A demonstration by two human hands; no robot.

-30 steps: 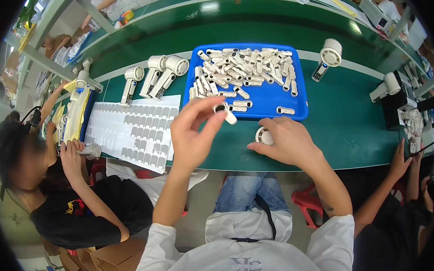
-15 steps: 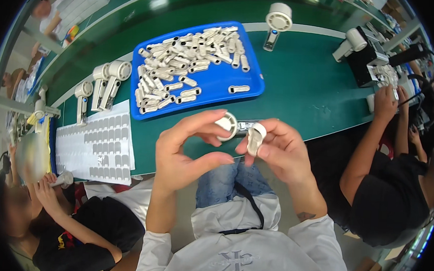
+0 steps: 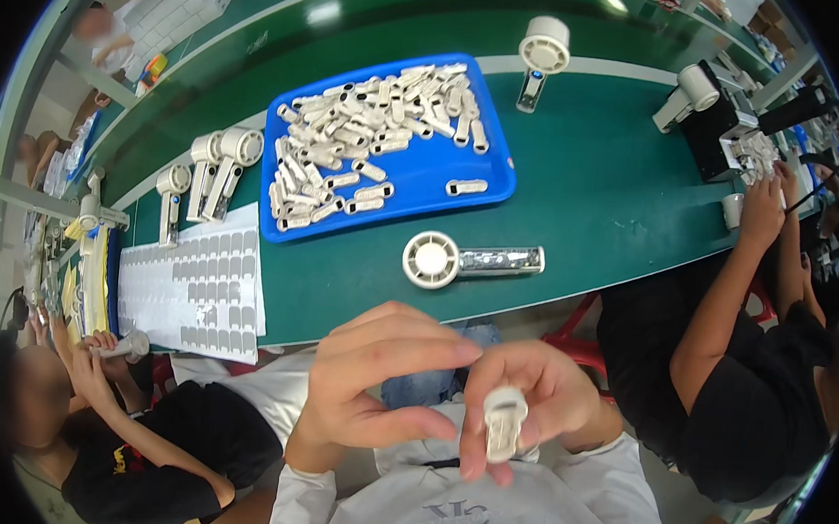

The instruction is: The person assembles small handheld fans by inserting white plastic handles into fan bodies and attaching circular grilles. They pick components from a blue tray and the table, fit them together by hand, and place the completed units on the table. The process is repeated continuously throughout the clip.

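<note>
My right hand [image 3: 551, 390] is closed on a small white plastic shell [image 3: 503, 435], held close to my shirt with its hollow side showing. My left hand [image 3: 369, 384] is beside it, thumb and fingers apart, nothing between them. Beyond both hands a white handheld fan [image 3: 432, 260] lies on the green table, its round head to the left. Its handle [image 3: 506, 261] has no cover on the upper side, and inner parts show. A blue tray [image 3: 393, 220] farther back holds many white elongated shells [image 3: 351, 128], most with a dark window at one end.
More fans [image 3: 240, 147] stand at the left behind a sheet of grey stickers [image 3: 212, 278]. Another fan [image 3: 545, 47] stands at the back. Co-workers sit on both sides; the right one's hands [image 3: 764, 201] are at a black device [image 3: 706, 135].
Both hands have drawn back from the table edge toward my body, the right one carrying the shell. The fan on the table, partly hidden before, now shows fully.
</note>
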